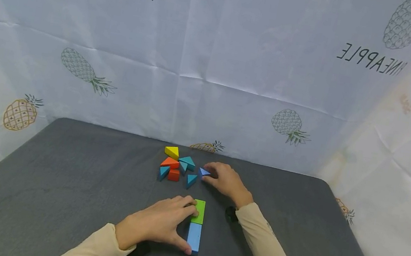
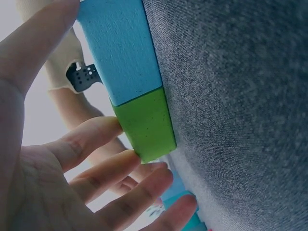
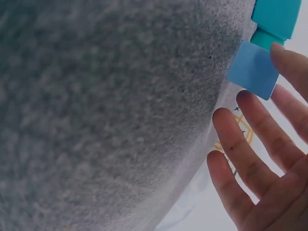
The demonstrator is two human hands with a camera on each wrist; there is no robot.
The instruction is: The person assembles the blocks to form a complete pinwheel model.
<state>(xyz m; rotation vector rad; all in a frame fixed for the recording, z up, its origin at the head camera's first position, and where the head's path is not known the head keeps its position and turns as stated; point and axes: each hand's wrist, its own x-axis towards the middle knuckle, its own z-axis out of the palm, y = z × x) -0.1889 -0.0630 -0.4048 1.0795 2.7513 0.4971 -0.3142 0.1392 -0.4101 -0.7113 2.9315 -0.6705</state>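
Thumb on the near blue block and fingertips on the green one, my left hand (image 1: 159, 220) holds a row of two blocks. In the left wrist view, the blue block (image 2: 122, 48) and the green block (image 2: 147, 125) meet end to end. Farther out, my right hand (image 1: 226, 180) pinches a small blue triangular block (image 1: 204, 172) between thumb and fingers. The right wrist view shows a flat square face of that blue block (image 3: 255, 70), close to teal blocks (image 3: 276, 17). Its other fingers (image 3: 240, 149) are spread apart.
Left of the right hand lies a loose group: a yellow block (image 1: 172, 152), an orange-red triangle (image 1: 170, 163), a red block (image 1: 173, 175) and several teal triangles, one (image 1: 191, 180) nearest me. White pineapple-print cloth (image 1: 217, 57) stands behind the dark grey table (image 1: 67, 195).
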